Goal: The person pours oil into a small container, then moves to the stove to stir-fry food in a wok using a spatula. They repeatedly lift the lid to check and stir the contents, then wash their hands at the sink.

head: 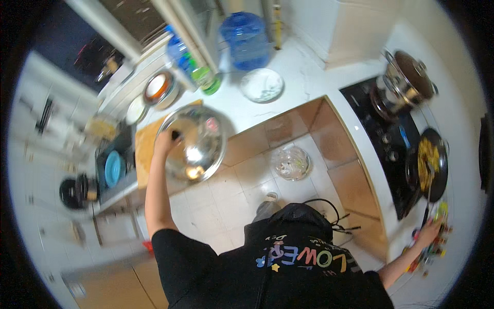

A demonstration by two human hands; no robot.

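My left hand (166, 142) grips the black knob (176, 135) of a large shiny metal lid (200, 154). The lid is over the edge of a wooden cutting board (146, 152) and the counter's front edge. At the far right, my right hand (429, 232) is among seasoning bottles (440, 245), by the end of a black handle (425, 216). That handle continues a metal spatula (430, 181) resting in a black wok (441, 177). Yellow-brown food pieces (425, 154) lie in the wok. Whether my right fingers close on anything is unclear.
A steel pot (397, 90) with a lid stands on the black gas hob (366, 100). On the counter are a plate (262, 85), a green bottle (206, 80) and a blue water jug (247, 42). A lined waste bin (291, 164) stands on the floor. A blue basin (113, 169) is at the sink.
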